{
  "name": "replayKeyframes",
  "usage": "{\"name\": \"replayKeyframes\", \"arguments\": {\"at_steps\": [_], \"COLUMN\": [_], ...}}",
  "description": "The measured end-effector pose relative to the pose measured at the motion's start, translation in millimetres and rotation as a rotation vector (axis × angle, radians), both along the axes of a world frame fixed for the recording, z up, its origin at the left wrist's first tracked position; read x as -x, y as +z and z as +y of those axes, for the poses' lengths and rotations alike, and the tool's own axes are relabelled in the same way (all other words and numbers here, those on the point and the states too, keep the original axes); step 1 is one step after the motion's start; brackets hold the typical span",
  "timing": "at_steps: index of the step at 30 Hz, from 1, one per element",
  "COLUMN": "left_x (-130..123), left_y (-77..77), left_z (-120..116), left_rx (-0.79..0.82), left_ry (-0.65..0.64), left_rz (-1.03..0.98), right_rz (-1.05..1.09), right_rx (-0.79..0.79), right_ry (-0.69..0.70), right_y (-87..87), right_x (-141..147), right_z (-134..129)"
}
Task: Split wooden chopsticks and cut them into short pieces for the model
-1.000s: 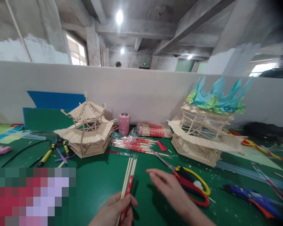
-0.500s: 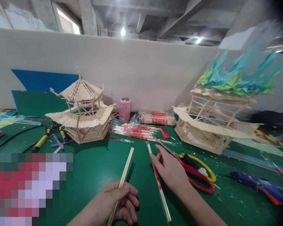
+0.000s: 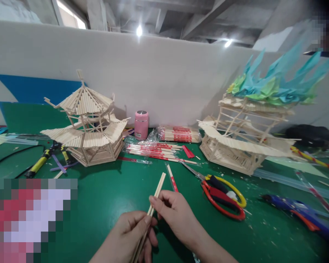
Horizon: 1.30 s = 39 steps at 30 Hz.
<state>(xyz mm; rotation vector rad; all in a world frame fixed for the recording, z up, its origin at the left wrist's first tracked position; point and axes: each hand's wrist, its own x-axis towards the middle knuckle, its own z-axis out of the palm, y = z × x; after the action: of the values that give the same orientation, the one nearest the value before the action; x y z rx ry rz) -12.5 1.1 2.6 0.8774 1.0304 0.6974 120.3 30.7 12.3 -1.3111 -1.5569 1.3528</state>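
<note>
Right fingers (image 3: 157, 205) have left the plastic-sleeved chopsticks (image 3: 173, 181) for bare chopsticks (image 3: 159, 185).

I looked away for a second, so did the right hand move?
Yes: against the scissors, the right hand has moved left and lower in the view, to the chopsticks in the left hand.

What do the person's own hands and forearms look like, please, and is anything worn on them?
The ungloved left hand and ungloved right hand show no ring, watch or bracelet. The left forearm and right forearm are bare as far as they show, with no sleeve or marking visible.
</note>
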Motion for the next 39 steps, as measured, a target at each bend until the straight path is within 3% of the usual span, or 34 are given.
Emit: {"name": "replayKeyframes", "arguments": {"at_steps": [5, 11, 15, 21, 26, 33, 39], "left_x": [9, 19, 22, 24, 26, 28, 29], "left_y": [4.9, 5.9, 0.8, 0.8, 1.9, 3.5, 4.1], "left_z": [4, 4, 8, 12, 11, 10, 9], "left_rx": [-0.213, -0.711, -0.838, -0.890, -0.869, -0.860, -0.860], "left_ry": [-0.070, -0.032, -0.120, -0.198, -0.238, -0.234, -0.222], "left_rz": [0.229, 0.712, 1.031, 1.341, 1.376, 1.388, 1.391], "right_rz": [-0.104, -0.257, -0.374, -0.555, -0.809, -0.871, -1.049], "right_rx": [-0.027, -0.088, -0.143, -0.182, -0.247, -0.260, -0.257], "right_ry": [0.035, 0.056, 0.054, 0.100, 0.132, 0.115, 0.232], "right_y": [-0.5, -0.6, 2.1, 11.7, 18.2, 18.7, 23.8], "right_x": [-3, -10, -16, -24, -26, -25, -36], "right_z": [0, 3, 3, 3, 2, -2, -20]}}
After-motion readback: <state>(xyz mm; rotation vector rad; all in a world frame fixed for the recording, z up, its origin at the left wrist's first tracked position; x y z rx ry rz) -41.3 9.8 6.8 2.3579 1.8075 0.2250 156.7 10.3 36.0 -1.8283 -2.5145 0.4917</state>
